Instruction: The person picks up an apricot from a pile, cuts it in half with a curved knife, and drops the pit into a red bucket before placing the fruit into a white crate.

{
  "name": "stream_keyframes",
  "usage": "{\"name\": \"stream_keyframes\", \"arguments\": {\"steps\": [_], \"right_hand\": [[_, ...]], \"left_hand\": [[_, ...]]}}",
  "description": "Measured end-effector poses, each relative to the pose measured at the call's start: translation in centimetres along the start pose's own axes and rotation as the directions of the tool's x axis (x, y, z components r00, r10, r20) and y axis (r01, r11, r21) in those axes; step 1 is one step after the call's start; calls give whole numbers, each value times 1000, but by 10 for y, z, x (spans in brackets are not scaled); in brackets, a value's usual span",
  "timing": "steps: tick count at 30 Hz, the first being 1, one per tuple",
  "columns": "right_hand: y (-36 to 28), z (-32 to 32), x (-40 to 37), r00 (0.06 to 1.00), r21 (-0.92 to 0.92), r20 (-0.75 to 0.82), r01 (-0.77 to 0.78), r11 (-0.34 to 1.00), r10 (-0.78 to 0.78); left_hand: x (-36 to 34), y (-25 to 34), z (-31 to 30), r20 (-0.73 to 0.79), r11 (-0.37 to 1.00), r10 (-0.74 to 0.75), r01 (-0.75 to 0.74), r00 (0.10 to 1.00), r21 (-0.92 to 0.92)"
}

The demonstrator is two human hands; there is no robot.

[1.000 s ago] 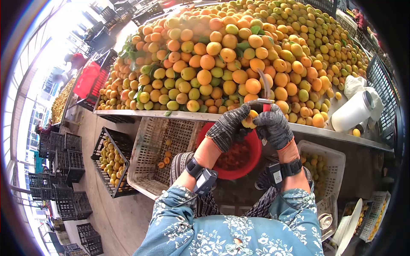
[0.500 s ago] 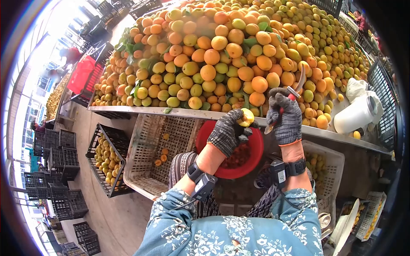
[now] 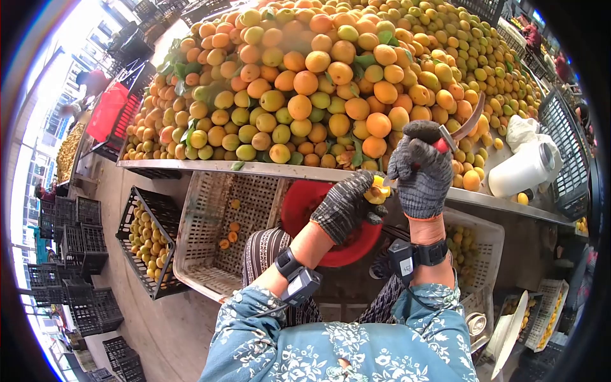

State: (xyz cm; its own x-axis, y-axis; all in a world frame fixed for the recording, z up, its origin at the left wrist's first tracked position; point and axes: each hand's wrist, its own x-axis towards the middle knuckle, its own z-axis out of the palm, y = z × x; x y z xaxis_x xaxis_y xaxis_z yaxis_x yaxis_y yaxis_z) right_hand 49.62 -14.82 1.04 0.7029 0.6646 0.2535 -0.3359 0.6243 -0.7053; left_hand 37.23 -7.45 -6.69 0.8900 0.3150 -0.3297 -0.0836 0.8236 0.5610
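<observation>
Wrapped in a grey knit glove, my left hand grips a cut-open apricot, its yellow flesh showing. My right hand, gloved too, is closed around a knife with a red handle and a curved blade that points up and away to the right. The knife's lower end shows below the fist, right beside the apricot. Both hands are at the near edge of the metal table, in front of a big heap of apricots. Below my left hand stands a red tub.
A white crate with a few apricot pieces stands left of the tub, beside a black crate of apricots. Another pale crate is at the right. A white plastic jug lies on the table's right side.
My left hand and the apricot have moved slightly right and down. The knife's lower end is now at the fruit, and the right fist has turned a little. The whole view has shifted slightly.
</observation>
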Motion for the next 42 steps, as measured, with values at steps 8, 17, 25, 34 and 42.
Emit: {"name": "stream_keyframes", "arguments": {"steps": [8, 17, 25, 34, 42], "right_hand": [[2, 8, -7, 999, -180, 31, -19, 983, 25], [15, 7, -6, 986, -532, 77, 168, 830, -150], [18, 18, -10, 996, -260, -33, 69, 963, -80], [32, 19, -15, 973, -699, 150, 232, 676, -178], [48, 29, -18, 999, -271, -52, -9, 963, -5]], "left_hand": [[-6, 5, 10, -57, 943, 214, -190, 975, 274], [-20, 22, 31, -193, 997, -58, 68, 979, 46], [-18, 26, 21, -162, 994, -84, 94, 983, 50], [-13, 19, 21, -325, 998, -21, 38, 946, 45], [2, 5, -5, 251, 89, 598, -375, 761, 923]]}}
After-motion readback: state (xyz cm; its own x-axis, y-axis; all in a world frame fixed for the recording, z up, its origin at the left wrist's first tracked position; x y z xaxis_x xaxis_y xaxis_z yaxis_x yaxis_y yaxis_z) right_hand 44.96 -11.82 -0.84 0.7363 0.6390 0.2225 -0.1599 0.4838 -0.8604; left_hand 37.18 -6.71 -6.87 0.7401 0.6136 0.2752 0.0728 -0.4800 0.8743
